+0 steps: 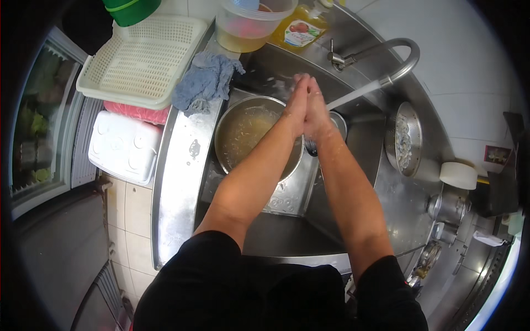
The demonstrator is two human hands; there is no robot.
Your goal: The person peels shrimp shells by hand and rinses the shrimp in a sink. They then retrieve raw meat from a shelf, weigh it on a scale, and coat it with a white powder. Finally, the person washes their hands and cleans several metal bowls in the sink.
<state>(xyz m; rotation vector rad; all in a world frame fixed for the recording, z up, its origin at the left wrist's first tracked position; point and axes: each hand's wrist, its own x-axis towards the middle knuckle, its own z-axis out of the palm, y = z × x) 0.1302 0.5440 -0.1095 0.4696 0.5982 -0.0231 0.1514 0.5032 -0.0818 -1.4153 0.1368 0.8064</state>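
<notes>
My left hand (297, 103) and my right hand (316, 108) are pressed palm to palm above a stainless steel sink (269, 236). Their fingers are straight and point away from me; no object shows between them. Beneath and left of them stands a large round metal pot (244, 136) holding cloudy, brownish liquid. A curved metal faucet (408, 62) arches in from the right. From its mouth a pale stream of water (354, 95) runs down toward my right hand. Another round metal vessel (340, 124) is partly hidden behind my right wrist.
A blue-grey cloth (207, 80) drapes over the left sink ledge, near a white perforated basket (140, 62). Behind the sink stand a clear plastic tub (244, 35) and a yellow dish soap bottle (300, 29). At right, a metal colander (408, 140) holds pale, greyish pieces.
</notes>
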